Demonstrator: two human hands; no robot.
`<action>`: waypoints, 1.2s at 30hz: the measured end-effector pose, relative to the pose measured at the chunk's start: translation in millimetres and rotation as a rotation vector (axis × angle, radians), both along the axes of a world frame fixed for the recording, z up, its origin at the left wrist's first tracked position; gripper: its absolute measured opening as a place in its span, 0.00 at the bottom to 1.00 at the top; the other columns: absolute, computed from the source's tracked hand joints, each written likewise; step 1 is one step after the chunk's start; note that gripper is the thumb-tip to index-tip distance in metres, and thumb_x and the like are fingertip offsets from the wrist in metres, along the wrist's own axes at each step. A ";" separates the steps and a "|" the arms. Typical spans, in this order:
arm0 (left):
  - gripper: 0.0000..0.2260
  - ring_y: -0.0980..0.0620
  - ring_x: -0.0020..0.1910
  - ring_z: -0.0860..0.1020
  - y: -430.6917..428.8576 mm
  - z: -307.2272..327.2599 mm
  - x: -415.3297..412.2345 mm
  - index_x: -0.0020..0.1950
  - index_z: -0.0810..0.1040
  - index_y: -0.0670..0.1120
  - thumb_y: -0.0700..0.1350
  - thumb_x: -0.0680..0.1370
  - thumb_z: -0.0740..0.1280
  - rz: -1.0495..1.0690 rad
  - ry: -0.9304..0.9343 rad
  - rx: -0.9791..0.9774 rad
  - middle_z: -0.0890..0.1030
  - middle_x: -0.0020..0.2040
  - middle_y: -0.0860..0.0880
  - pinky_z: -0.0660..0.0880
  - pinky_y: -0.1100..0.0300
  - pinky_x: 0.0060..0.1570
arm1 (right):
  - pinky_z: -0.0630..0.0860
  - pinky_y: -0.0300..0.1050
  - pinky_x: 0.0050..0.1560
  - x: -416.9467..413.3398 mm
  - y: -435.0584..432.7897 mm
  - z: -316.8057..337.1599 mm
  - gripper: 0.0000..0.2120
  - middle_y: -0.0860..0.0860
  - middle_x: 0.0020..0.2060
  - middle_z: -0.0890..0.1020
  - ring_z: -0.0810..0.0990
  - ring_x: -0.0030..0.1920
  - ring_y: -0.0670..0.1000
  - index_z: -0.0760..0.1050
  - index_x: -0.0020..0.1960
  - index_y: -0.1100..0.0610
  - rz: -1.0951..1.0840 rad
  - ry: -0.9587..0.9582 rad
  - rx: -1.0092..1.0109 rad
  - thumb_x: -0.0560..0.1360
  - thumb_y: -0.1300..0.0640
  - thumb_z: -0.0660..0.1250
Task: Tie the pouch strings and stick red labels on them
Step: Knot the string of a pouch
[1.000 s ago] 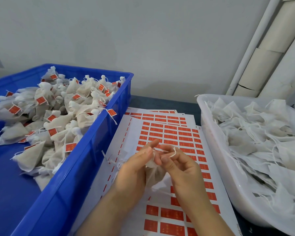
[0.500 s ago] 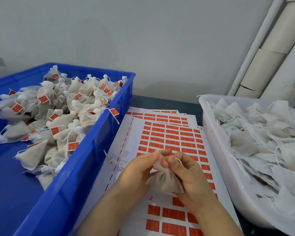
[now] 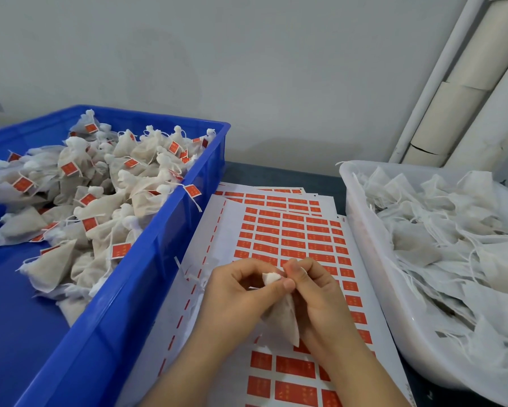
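Note:
A small white mesh pouch [image 3: 285,318] hangs between my two hands above the sheet of red labels [image 3: 288,236]. My left hand [image 3: 241,292] pinches the bunched neck of the pouch with thumb and forefinger. My right hand [image 3: 317,292] holds the same neck from the other side, fingers curled at the string. The pouch body droops below my hands. The string itself is mostly hidden by my fingers.
A blue crate [image 3: 147,277] on the left holds several tied pouches with red labels. A white tub [image 3: 373,259] on the right is full of untied pouches. More label sheets [image 3: 276,198] lie under the top one. A loose bit of white string [image 3: 188,274] lies beside the crate.
My hands have drawn closer together at the pouch neck, and the pouch body now hangs lower and narrower beneath them. The neck looks more tightly bunched.

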State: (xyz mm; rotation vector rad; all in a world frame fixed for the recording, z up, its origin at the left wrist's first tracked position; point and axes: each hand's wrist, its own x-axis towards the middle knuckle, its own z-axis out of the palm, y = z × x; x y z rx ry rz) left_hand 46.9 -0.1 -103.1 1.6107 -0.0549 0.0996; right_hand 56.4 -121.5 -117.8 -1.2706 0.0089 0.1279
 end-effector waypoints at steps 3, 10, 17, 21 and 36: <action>0.05 0.56 0.43 0.81 -0.9 -0.6 -1.2 0.40 0.81 0.52 0.42 0.70 0.73 0.001 -0.062 0.021 0.83 0.40 0.58 0.78 0.67 0.38 | 0.81 0.48 0.45 -0.2 0.2 0.1 0.10 0.51 0.40 0.84 0.84 0.46 0.52 0.81 0.36 0.50 -0.005 0.004 -0.021 0.61 0.45 0.68; 0.11 0.62 0.45 0.79 6.5 -1.9 -1.2 0.38 0.77 0.59 0.41 0.72 0.70 -0.007 -0.248 0.286 0.81 0.40 0.63 0.77 0.70 0.42 | 0.81 0.46 0.45 -1.1 -1.7 3.8 0.21 0.50 0.42 0.84 0.84 0.45 0.51 0.81 0.44 0.49 0.041 -0.018 -0.112 0.57 0.39 0.69; 0.05 0.69 0.48 0.75 14.6 -4.1 3.0 0.46 0.74 0.60 0.50 0.74 0.66 0.048 -0.375 0.555 0.73 0.41 0.70 0.69 0.81 0.45 | 0.80 0.39 0.46 -1.7 -8.1 8.0 0.19 0.47 0.39 0.84 0.83 0.44 0.48 0.71 0.54 0.47 -0.017 -0.190 -0.308 0.69 0.62 0.71; 0.06 0.65 0.44 0.74 6.9 -6.6 -0.6 0.43 0.69 0.58 0.48 0.77 0.62 0.112 -0.302 0.606 0.72 0.41 0.65 0.69 0.80 0.40 | 0.76 0.29 0.39 -6.0 -2.9 6.1 0.14 0.41 0.38 0.81 0.81 0.41 0.44 0.71 0.47 0.48 -0.191 -0.380 -0.452 0.70 0.64 0.71; 0.11 0.56 0.38 0.83 16.9 -4.7 11.7 0.38 0.84 0.45 0.44 0.75 0.64 -0.263 0.467 -0.389 0.84 0.41 0.48 0.76 0.67 0.33 | 0.75 0.27 0.39 -8.9 -2.6 6.9 0.10 0.37 0.39 0.79 0.78 0.43 0.41 0.75 0.43 0.43 -0.164 -0.691 -0.715 0.70 0.58 0.68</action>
